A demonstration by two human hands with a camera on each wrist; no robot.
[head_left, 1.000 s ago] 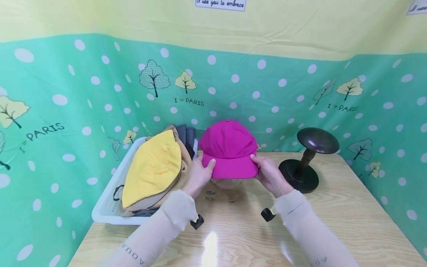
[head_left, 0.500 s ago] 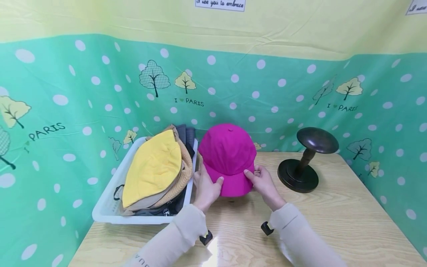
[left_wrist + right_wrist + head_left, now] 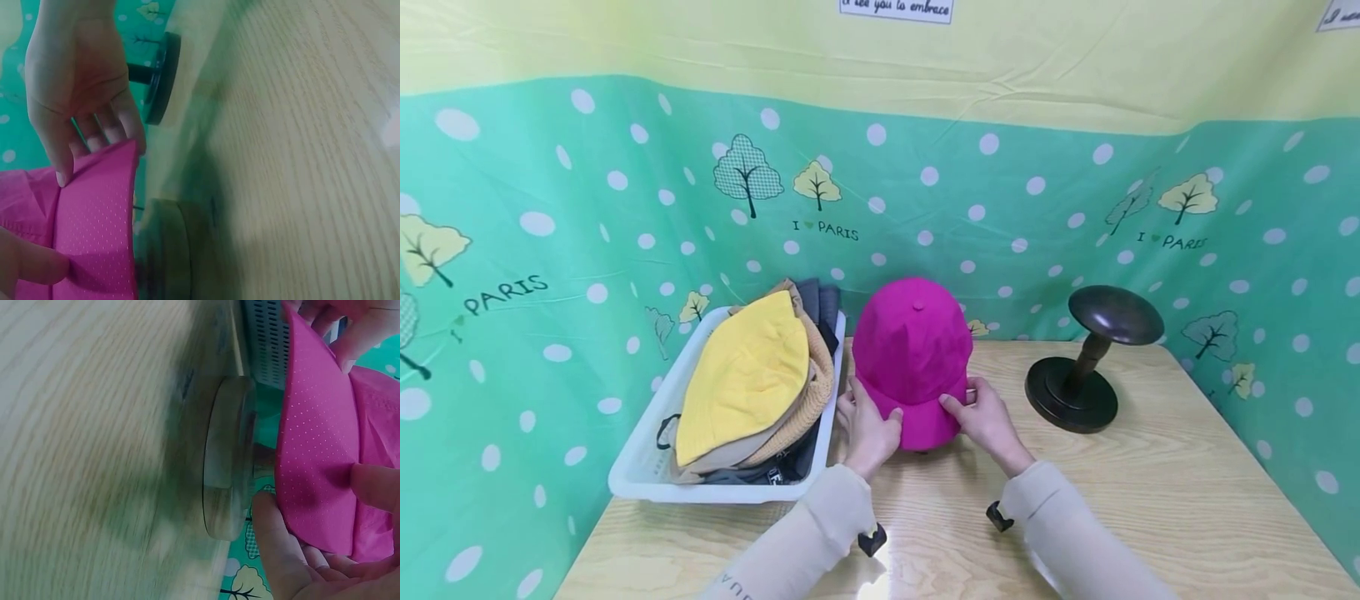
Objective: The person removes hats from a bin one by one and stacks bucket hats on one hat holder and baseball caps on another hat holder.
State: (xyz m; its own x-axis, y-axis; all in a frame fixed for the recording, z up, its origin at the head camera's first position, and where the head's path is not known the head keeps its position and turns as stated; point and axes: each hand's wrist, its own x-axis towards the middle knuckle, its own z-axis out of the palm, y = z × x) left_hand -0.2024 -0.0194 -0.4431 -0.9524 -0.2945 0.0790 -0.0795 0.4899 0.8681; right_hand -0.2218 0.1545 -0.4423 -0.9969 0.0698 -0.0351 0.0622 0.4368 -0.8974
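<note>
At the left edge of the tabletop (image 3: pixel 1187 508), a white plastic basket (image 3: pixel 730 493) corrals piled hats (image 3: pixel 820 379), a yellow cloth hat (image 3: pixel 741 379) topmost. Mid-tabletop, toward the back edge, the left hand (image 3: pixel 871 429) and right hand (image 3: pixel 988 421) pinch opposite sides of a magenta fabric cap's brim (image 3: pixel 925 425), probably to keep it level over a pale wooden stand (image 3: pixel 219 456). Near the back right corner is a dark domed stand (image 3: pixel 1116 315). The green dotted curtain (image 3: pixel 1037 225) reads "PARIS".

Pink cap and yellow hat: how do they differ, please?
The pink cap is gripped by the left hand and right hand; the yellow hat lies untouched in the white basket. The pink cap shows a projecting visor; the yellow hat shows no such visor. Both look like soft fabric in one plain colour.
</note>
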